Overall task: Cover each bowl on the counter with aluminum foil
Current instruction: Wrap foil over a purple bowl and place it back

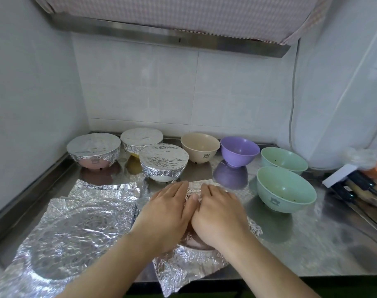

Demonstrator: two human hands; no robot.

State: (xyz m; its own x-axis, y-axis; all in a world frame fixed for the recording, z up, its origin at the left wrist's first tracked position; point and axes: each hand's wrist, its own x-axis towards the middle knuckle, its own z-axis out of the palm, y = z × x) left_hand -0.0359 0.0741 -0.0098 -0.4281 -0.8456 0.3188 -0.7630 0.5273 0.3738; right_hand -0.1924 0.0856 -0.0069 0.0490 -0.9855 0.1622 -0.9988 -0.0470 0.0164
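At about 8 o'clock on the steel desk (290, 250) lay a stack of crinkled foil sheets (80, 222). Behind it, from 10 to 11 o'clock, stood three foil-capped bowls: a pink one (94, 150), a yellow one (142, 139) and a white one (163, 162). Near 6 o'clock a foil sheet (189, 263) was draped over a bowl (194, 241), of which only a pinkish patch of wall showed between the wrists. The left hand (168, 209) lay flat on the foil, its grip spread with fingers straight and pressing down. The right hand (219, 209) lay just beside it, thumbs touching, its grip likewise spread flat on the foil. At 12 o'clock stood an open beige bowl (200, 147), then a purple bowl (240, 150) at 1 o'clock, and two green bowls at 2 o'clock, the far one (284, 159) just behind the near one (286, 189). At 3 o'clock lay a bag of items (361, 179), too blurred to tell.
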